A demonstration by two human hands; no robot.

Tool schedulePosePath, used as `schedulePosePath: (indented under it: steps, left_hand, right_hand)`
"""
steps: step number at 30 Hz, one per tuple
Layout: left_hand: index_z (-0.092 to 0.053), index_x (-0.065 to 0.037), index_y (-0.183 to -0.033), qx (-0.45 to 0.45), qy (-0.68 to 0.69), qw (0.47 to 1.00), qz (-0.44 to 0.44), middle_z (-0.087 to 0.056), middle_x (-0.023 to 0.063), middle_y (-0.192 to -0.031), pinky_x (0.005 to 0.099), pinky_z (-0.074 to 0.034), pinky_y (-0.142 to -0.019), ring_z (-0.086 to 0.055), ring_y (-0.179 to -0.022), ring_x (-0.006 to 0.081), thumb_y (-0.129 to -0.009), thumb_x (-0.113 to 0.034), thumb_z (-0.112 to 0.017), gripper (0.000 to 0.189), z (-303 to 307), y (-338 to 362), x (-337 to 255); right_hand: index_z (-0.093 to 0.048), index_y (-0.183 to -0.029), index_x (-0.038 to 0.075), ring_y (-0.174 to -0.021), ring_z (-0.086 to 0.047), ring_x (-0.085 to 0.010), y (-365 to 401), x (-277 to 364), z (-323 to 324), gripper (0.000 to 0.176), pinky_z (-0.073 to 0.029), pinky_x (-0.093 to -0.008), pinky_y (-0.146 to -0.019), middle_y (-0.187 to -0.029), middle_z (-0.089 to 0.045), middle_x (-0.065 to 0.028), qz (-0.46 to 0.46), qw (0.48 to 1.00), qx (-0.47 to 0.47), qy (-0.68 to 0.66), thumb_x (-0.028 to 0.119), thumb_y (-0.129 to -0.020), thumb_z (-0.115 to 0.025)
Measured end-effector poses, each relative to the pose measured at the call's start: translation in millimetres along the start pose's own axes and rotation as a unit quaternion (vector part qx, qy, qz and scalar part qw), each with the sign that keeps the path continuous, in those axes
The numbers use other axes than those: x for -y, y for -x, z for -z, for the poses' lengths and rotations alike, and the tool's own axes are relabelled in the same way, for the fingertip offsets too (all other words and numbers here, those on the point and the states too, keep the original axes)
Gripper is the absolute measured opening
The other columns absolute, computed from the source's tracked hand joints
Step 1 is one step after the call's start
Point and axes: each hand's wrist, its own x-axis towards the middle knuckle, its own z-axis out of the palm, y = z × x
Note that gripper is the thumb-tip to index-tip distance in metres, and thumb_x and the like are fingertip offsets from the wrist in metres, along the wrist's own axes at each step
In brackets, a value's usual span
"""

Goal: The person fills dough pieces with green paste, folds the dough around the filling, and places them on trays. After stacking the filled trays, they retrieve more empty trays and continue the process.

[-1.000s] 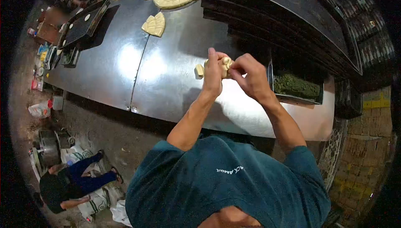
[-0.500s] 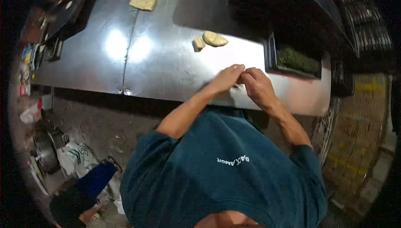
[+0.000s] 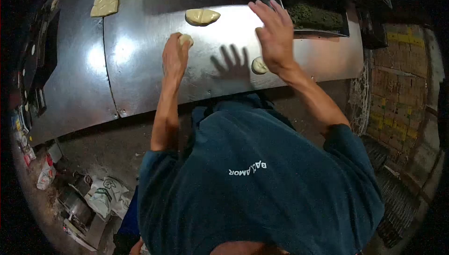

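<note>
My left grip [image 3: 175,55] is down on the steel desk [image 3: 140,68], and its fingers are curled over a small dough lump [image 3: 186,39], so it is clenched on this lump; only the far end of the lump shows beyond my fingertips. My right grip [image 3: 276,33] is released, the palm is turned down and the fingers are spread, and it grasps nothing. I cannot tell if it touches the desk or hangs just above it. Its shadow [image 3: 231,63] lies on the metal between my two grips. Just beside my right wrist, on the side toward my left grip, a second small dough piece [image 3: 258,65] rests on the desk. Beyond my left grip and a little toward the right one lies a bigger oval dough piece [image 3: 202,16], apart from both. Just past my right fingertips stands a dark tray [image 3: 343,33] with green filling [image 3: 314,17] inside. Far off to the outer side of my left grip lies a flat scored dough sheet [image 3: 105,2].
</note>
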Motion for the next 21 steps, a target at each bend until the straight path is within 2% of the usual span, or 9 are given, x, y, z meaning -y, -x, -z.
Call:
schedulePosePath:
  steps: [3,6,8,10,11,12,13,16,21]
  left_hand:
    - [-0.058,0.002,-0.107,-0.034,0.017,0.997,-0.063,-0.062,0.0191,-0.099,0.037,-0.048,-0.076,-0.062,-0.085,0.0301,-0.086,-0.017,-0.062,0.029,0,27,11]
    - [-0.055,-0.002,-0.11,0.03,0.035,0.998,-0.045,-0.06,0.0178,-0.105,0.0387,-0.047,-0.078,-0.06,-0.09,0.0306,-0.087,-0.011,-0.058,0.025,6,48,-3]
    - [-0.051,-0.001,-0.116,-0.039,0.262,0.954,0.142,-0.06,0.0163,-0.107,0.0347,-0.052,-0.07,-0.063,-0.086,0.0241,-0.09,-0.013,-0.055,0.028,2,40,-11]
    - [-0.049,0.0,-0.118,-0.041,0.382,0.897,0.22,-0.059,0.0162,-0.108,0.0328,-0.053,-0.067,-0.063,-0.086,0.0224,-0.092,-0.014,-0.054,0.03,1,43,-11]
    - [-0.047,0.002,-0.12,-0.035,0.491,0.821,0.289,-0.059,0.0162,-0.109,0.0309,-0.055,-0.064,-0.063,-0.085,0.0207,-0.093,-0.015,-0.053,0.032,-1,40,-11]
    - [-0.046,0.003,-0.12,-0.015,0.494,0.82,0.288,-0.058,0.0168,-0.11,0.0312,-0.055,-0.065,-0.063,-0.085,0.0217,-0.093,-0.015,-0.052,0.033,-3,36,-15]
    - [-0.045,0.004,-0.12,0.011,0.5,0.82,0.277,-0.057,0.0175,-0.111,0.0316,-0.056,-0.066,-0.063,-0.086,0.0227,-0.093,-0.015,-0.052,0.033,-7,31,-21]
    - [-0.05,0.001,-0.114,0.028,0.579,0.783,0.227,-0.056,0.0098,-0.099,0.0345,-0.051,-0.078,-0.057,-0.091,0.0191,-0.092,-0.012,-0.053,0.025,-29,15,-39]
    - [-0.052,-0.003,-0.109,0.074,0.529,0.805,0.258,-0.059,0.0056,-0.083,0.0221,-0.045,-0.054,-0.057,-0.071,0.0098,-0.093,-0.022,-0.053,0.025,-40,-11,-119]
  right_hand:
    - [-0.038,-0.139,0.018,-0.132,-0.025,-0.0414,70,-47,-115,0.054,-0.017,-0.0656,-0.103,-0.141,-0.035,-0.0159,-0.032,0.969,0.173,0.173,0.045,-0.092,-0.042]
    - [-0.038,-0.137,0.01,-0.128,-0.031,-0.0427,72,-38,-105,0.055,-0.022,-0.064,-0.102,-0.137,-0.037,-0.0209,0.006,0.981,0.142,0.132,0.041,-0.092,-0.048]
    - [-0.043,-0.129,0.0,-0.123,-0.037,-0.043,61,-49,-90,0.052,-0.029,-0.0548,-0.104,-0.134,-0.037,-0.0255,-0.068,0.978,0.172,-0.099,0.034,-0.091,-0.053]
    - [-0.058,-0.106,-0.005,-0.118,-0.042,-0.0424,62,-48,-50,0.042,-0.04,-0.0423,-0.098,-0.13,-0.04,-0.0285,-0.086,0.952,0.291,-0.049,0.029,-0.084,-0.06]
    - [-0.062,-0.102,-0.002,-0.109,-0.051,-0.0406,78,-59,-39,0.038,-0.045,-0.0446,-0.092,-0.121,-0.05,-0.0265,-0.03,0.942,0.332,-0.044,0.029,-0.079,-0.062]
    - [-0.062,-0.1,0.003,-0.098,-0.059,-0.0364,62,-43,-20,0.032,-0.047,-0.046,-0.085,-0.107,-0.06,-0.0221,-0.141,0.875,0.461,-0.039,0.027,-0.079,-0.061]
    - [-0.059,-0.093,0.004,-0.079,-0.06,-0.0352,99,-64,-29,0.031,-0.047,-0.0467,-0.075,-0.082,-0.062,-0.0186,-0.049,0.922,0.378,-0.071,0.033,-0.081,-0.06]
    - [-0.044,-0.104,0.007,-0.076,-0.06,-0.0368,83,-85,24,0.038,-0.047,-0.0432,-0.07,-0.077,-0.062,-0.0175,-0.181,0.847,0.488,-0.107,0.03,-0.081,-0.065]
    - [-0.055,-0.117,0.004,-0.081,-0.06,-0.0158,7,-220,175,0.056,-0.051,-0.0289,-0.071,-0.11,-0.058,-0.0086,-0.224,0.948,0.053,-0.221,0.028,-0.071,-0.077]
